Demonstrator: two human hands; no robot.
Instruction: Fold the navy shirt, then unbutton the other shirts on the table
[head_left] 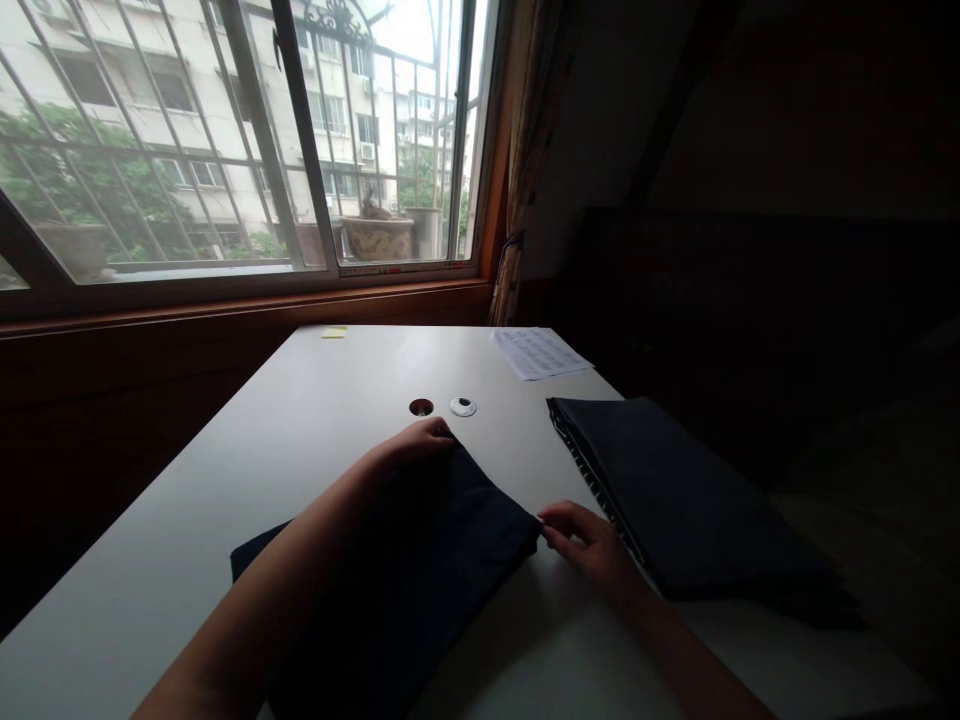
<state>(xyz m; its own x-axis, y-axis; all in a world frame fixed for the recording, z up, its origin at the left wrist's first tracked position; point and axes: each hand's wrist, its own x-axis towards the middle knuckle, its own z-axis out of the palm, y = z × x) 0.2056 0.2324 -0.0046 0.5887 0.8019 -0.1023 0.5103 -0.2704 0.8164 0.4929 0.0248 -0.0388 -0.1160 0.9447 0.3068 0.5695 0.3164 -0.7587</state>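
Observation:
A dark navy cloth (420, 560) lies flat on the white table (247, 480) in front of me. My left hand (417, 440) rests on the cloth's far corner, fingers curled over the edge and closed on it. My right hand (581, 540) pinches the cloth's right corner between thumb and fingers. My left forearm lies across the cloth and hides part of it.
A stack of folded dark cloths (675, 495) sits at the right of the table. Behind are a printed paper sheet (538, 352), a round cable hole (421, 407) with its white cap (463, 406) beside it, and a yellow sticky note (334, 332). A barred window (225, 130) faces the table.

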